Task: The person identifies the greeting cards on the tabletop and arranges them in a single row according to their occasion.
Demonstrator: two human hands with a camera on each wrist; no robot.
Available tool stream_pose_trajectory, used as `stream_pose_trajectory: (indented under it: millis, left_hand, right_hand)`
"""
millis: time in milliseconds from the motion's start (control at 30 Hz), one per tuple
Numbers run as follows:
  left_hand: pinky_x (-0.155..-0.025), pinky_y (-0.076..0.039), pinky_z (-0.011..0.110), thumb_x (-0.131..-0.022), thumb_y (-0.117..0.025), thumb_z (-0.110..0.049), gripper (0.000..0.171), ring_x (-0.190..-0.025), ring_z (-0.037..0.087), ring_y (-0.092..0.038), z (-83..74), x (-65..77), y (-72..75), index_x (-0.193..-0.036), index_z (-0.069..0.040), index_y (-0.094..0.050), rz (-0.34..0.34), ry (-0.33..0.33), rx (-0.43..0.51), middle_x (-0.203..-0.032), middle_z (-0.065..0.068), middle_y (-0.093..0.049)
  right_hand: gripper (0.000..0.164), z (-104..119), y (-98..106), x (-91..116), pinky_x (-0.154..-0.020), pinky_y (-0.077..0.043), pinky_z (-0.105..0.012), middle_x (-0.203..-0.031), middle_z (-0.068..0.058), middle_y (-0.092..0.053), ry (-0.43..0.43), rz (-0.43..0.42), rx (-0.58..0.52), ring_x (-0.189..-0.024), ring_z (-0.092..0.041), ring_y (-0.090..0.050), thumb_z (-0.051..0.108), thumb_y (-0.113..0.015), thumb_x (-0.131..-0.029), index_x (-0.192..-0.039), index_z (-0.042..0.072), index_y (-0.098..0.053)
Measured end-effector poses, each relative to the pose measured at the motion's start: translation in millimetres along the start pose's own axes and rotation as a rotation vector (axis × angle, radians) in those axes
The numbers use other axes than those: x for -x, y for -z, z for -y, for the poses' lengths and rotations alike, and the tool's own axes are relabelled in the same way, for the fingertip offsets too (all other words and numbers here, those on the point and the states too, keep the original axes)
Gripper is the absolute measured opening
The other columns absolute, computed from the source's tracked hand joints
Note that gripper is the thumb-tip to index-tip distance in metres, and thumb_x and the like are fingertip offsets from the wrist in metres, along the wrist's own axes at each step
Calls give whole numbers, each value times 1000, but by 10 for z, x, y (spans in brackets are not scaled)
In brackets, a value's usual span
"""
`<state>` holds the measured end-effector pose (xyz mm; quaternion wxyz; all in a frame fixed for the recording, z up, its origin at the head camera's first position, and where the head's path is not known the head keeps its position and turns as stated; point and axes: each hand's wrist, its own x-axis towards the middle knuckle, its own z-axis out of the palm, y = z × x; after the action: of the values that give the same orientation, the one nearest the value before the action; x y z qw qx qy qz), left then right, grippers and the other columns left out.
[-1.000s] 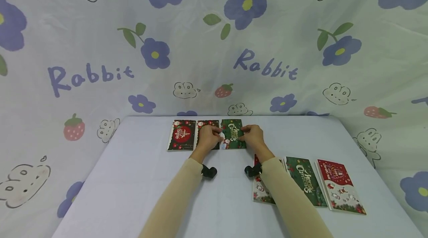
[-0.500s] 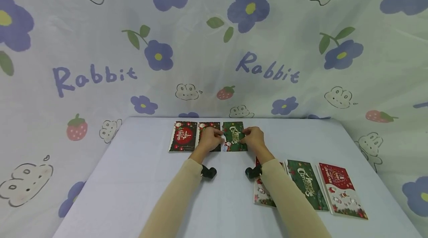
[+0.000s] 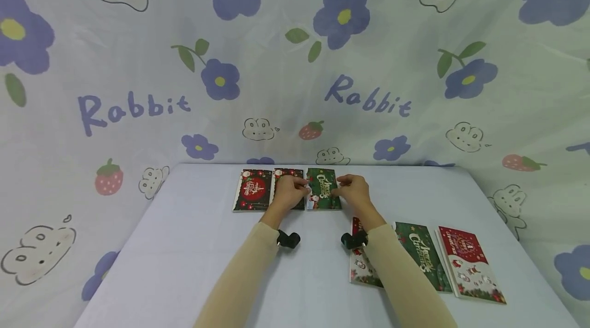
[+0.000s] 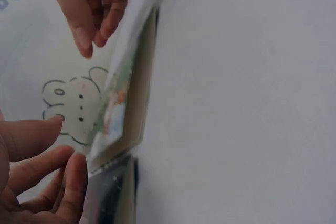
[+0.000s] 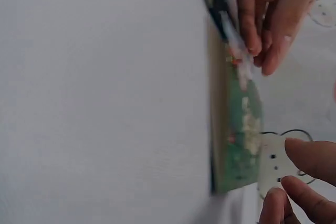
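A green Christmas notebook [image 3: 324,188] lies flat at the far side of the table, right end of a row of three. My left hand [image 3: 289,192] hovers over the middle dark notebook [image 3: 288,171], fingertips at the green one's left edge. My right hand [image 3: 357,193] is at its right edge, thumb and fingers spread. In the left wrist view, my left hand [image 4: 44,177] has nothing between thumb and fingers, beside the green notebook [image 4: 115,111]. The right wrist view shows a gap between my right fingers [image 5: 310,195] and the green notebook [image 5: 242,140].
A dark notebook with a red circle [image 3: 253,190] forms the row's left end. Nearer, on the right, lie a red-and-white notebook [image 3: 472,264], a green one [image 3: 420,251] and another red-and-white one [image 3: 364,269], partly under my right forearm. A patterned curtain [image 3: 272,77] hangs behind the table.
My right hand has shifted slightly right, its fingers loosening from the green notebook. The left hand stays beside it. The head view has tilted up a little.
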<state>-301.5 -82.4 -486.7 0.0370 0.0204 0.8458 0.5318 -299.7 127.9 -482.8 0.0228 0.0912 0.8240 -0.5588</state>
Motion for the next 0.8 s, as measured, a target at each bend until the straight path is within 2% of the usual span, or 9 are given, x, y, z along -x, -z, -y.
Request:
stream_pose_trajectory:
  millis: [167,367,600,800]
  left_hand:
    - [-80,-58,40,-96,-79,-12,28,-98,26,-70,-101,56,11,-122,-1,-75,-24,-17,1,-107,12,-73]
    - [-81,-58,39,-95,-80,-12,30,-101,26,-69,-238,153,-69,-122,1,-74,19,-82,28,-110,13,-73]
    - [-77,-57,33,-93,-81,-11,28,-90,19,-68,-333,292,-297,-116,4,-75,87,-147,27,-99,8,-74]
    - [-71,-53,28,-92,-82,-11,27,-85,15,-64,-379,428,-542,-113,3,-76,146,-176,5,-96,6,-72]
  right_hand:
    - [44,118,159,89,-93,-50,-45,-122,-21,-64,57,23,-16,-109,-32,-60,6,-82,-89,-130,-2,-70]
    - [39,188,408,244,-90,-48,-41,-118,-20,-66,109,49,-12,-107,-31,-61,9,-80,-92,-128,-2,-70]
    - [37,91,687,454,-91,-50,-40,-115,-16,-69,100,101,46,-107,-29,-62,13,-78,-95,-128,-3,-70]
    - [38,-70,889,629,-97,-48,-47,-117,-16,-70,89,139,65,-108,-30,-63,15,-76,-98,-129,-6,-68]
